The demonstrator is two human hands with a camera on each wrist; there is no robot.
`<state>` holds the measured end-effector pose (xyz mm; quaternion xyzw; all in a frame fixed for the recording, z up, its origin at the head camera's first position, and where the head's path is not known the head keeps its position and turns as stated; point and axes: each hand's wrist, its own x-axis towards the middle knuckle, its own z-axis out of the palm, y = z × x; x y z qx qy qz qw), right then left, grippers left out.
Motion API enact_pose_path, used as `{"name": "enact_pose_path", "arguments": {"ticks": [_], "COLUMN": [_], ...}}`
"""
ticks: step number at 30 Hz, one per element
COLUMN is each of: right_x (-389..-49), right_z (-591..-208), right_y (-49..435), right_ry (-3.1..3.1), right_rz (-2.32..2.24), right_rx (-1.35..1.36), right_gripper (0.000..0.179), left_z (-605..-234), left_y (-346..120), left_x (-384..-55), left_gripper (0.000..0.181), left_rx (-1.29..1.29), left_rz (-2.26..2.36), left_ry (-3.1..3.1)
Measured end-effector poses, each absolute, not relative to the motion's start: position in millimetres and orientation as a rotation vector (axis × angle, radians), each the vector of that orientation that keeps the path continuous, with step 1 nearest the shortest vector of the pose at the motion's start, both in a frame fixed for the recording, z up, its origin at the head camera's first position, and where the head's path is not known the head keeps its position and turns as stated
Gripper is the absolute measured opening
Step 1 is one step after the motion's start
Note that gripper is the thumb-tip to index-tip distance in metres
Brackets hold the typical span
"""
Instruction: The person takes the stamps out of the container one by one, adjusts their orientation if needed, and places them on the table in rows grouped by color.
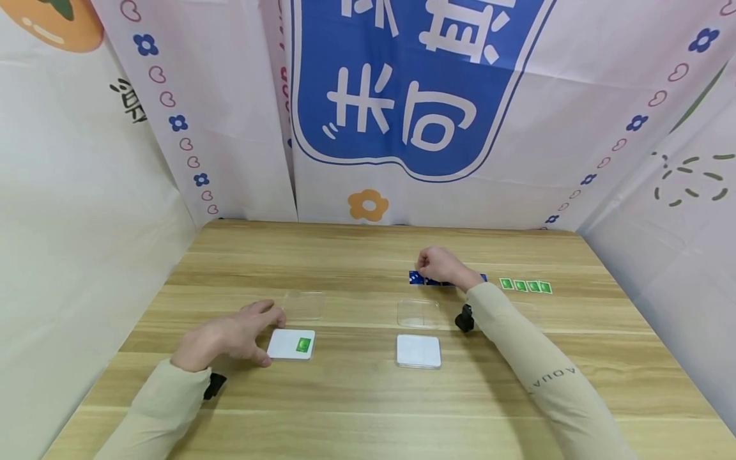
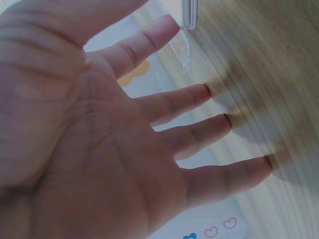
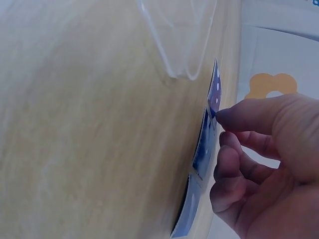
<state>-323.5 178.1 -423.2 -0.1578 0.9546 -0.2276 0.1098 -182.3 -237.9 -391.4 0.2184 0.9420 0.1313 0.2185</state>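
Observation:
My left hand (image 1: 236, 333) is beside a white square case (image 1: 284, 344) with a small green card (image 1: 303, 345) on its right part. Its thumb and a finger are at the case's left edge. In the left wrist view the fingers (image 2: 187, 139) are spread, their tips at the wood. My right hand (image 1: 441, 265) is at a row of small blue cards (image 1: 415, 278) towards the back. In the right wrist view the thumb and curled fingers pinch at the edge of one blue card (image 3: 204, 144), the index fingertip partly hidden behind the thumb.
Clear plastic lids (image 1: 418, 314) lie behind the cases, one (image 1: 303, 305) near my left hand. A second white case (image 1: 418, 351) is at the middle. Several small green cards (image 1: 526, 285) lie in a row right of the blue ones. Printed cloth walls (image 1: 241, 160) surround the wooden table (image 1: 356, 396).

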Motion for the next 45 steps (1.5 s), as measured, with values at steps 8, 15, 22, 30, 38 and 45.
{"name": "enact_pose_path", "arguments": {"ticks": [8, 15, 22, 30, 38, 45], "right_x": [-322, -319, -317, -312, -304, -300], "right_z": [-422, -422, -421, -416, -408, -406], "right_y": [178, 177, 172, 163, 152, 146], "right_ry": [2.800, 2.808, 2.808, 2.832, 2.843, 2.824], "right_rz": [-0.709, -0.712, -0.755, -0.787, -0.806, -0.843], "right_rx": [-0.448, -0.470, -0.502, -0.556, -0.596, -0.606], "right_gripper": [0.008, 0.013, 0.017, 0.015, 0.017, 0.015], "left_z": [-392, -393, -394, -394, -393, -392], "left_y": [-238, -237, -238, -239, -240, -238], "left_x": [-182, -182, -182, -182, -183, -183], "left_gripper": [0.052, 0.052, 0.052, 0.053, 0.053, 0.052], "left_rx": [0.602, 0.615, 0.605, 0.595, 0.599, 0.624], "left_rz": [0.371, 0.365, 0.363, 0.367, 0.380, 0.371], "left_ry": [2.606, 2.610, 2.607, 2.599, 2.592, 2.598]}}
